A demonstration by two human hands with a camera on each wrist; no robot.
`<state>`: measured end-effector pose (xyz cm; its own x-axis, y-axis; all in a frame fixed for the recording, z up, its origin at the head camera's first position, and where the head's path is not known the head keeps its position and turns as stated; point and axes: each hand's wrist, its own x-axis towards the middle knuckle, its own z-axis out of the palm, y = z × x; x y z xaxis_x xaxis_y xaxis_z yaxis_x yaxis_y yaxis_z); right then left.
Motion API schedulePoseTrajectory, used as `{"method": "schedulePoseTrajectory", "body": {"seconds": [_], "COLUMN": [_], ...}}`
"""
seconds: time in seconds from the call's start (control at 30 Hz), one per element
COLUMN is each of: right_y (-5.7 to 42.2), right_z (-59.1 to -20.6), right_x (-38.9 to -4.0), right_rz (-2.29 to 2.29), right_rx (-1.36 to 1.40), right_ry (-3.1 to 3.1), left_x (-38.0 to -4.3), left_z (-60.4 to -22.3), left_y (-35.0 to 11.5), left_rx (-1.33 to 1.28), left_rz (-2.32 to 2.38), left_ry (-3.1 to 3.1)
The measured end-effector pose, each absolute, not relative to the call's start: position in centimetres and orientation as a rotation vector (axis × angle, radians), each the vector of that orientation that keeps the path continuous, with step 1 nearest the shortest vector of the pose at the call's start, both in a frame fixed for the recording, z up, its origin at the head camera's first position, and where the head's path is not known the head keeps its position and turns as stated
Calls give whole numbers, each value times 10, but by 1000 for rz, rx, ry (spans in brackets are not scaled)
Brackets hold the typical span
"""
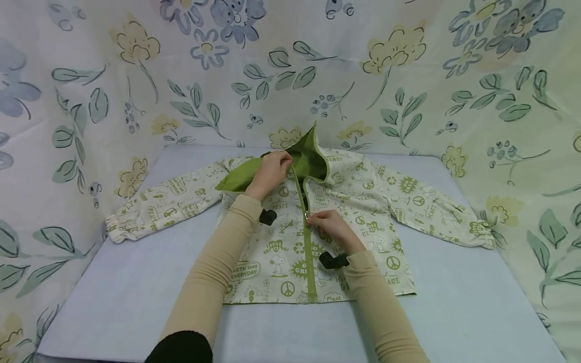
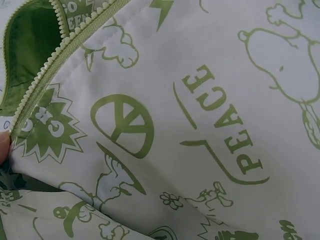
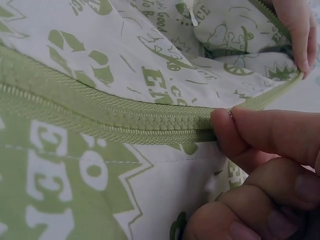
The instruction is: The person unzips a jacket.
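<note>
A white jacket (image 1: 281,252) with green cartoon and lettering print lies front up, its green hood lining (image 1: 308,156) showing. Its green zipper (image 3: 150,120) is joined below the slider and parted above it. My right hand (image 1: 333,227) pinches the small metal zipper pull (image 1: 307,216) between thumb and forefinger, partway up the front. Higher up, my left hand (image 1: 270,174) pinches the top of the parted zipper edge by the collar. Only one fingertip (image 2: 4,145) of it shows in the left wrist view, at the tape's end.
The jacket lies on a pale table (image 1: 136,292). One sleeve (image 1: 168,201) stretches out to the left, the other (image 1: 431,206) to the right. Behind and at the sides hangs a flower-print cloth (image 1: 290,75). A black round shape (image 1: 181,348) overlaps the left forearm.
</note>
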<state>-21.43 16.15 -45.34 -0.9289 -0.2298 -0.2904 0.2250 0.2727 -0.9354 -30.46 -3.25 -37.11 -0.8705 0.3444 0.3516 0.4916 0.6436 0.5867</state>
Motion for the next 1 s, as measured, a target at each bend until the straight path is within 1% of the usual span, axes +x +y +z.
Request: {"method": "schedulePoseTrajectory", "body": {"seconds": [0.5,0.8,1.0], "right_y": [166,167,170], "right_z": [-455,-450,-453], "right_x": [-206,-200,-201], "right_rz": [-1682,-1671,-1633], "right_rx": [-73,-114,-147], "right_ry": [2154,2103,2059], "left_x": [-304,-305,-306], "left_z": [-372,-372,-370], "left_y": [-34,-35,-39], "left_rx": [-667,-657,-661], "left_rz": [-1042,-1038,-1036], "left_ry": [-2680,-2665,-2667]}}
